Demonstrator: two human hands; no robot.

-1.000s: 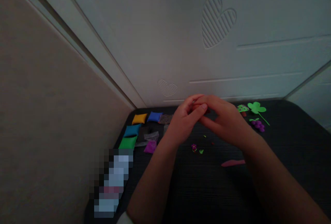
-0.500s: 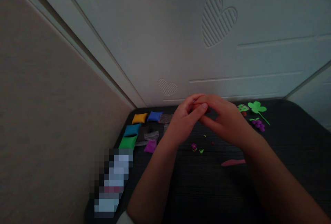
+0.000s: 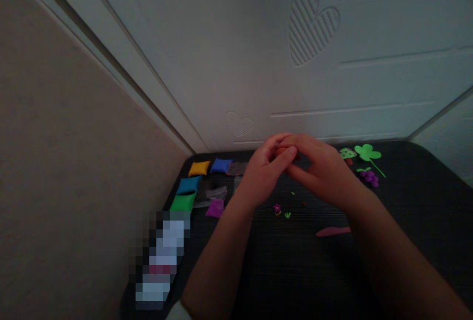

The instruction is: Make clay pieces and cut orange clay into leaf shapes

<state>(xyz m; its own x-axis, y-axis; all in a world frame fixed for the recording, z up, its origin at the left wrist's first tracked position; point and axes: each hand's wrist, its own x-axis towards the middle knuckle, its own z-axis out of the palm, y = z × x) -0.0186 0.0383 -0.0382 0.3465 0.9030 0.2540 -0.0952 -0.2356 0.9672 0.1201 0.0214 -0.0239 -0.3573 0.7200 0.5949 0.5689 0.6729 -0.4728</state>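
Observation:
My left hand (image 3: 264, 170) and my right hand (image 3: 320, 167) meet above the far part of the dark table, fingers curved together. Between them is a piece of reddish-brown modelling clay (image 3: 282, 151), mostly covered by my fingers. Under the hands lie a small purple clay flower (image 3: 277, 208), a green clay leaf piece (image 3: 287, 215) and a tiny brown bit (image 3: 304, 204). Closer to me, a pink modelling knife (image 3: 332, 232) rests partly behind my right forearm.
At left are packets of clay: yellow (image 3: 199, 168), blue (image 3: 221, 165), teal (image 3: 188, 185), green (image 3: 183, 202) and purple (image 3: 215, 208). A green clay clover (image 3: 367, 152), purple clay grapes (image 3: 369, 178) and a spotted mushroom (image 3: 348, 154) lie at the far right. A white panel (image 3: 258, 64) rises behind the table.
My fingers have shifted slightly, and a little more of the reddish-brown clay shows between them. Both hands stay in nearly the same place.

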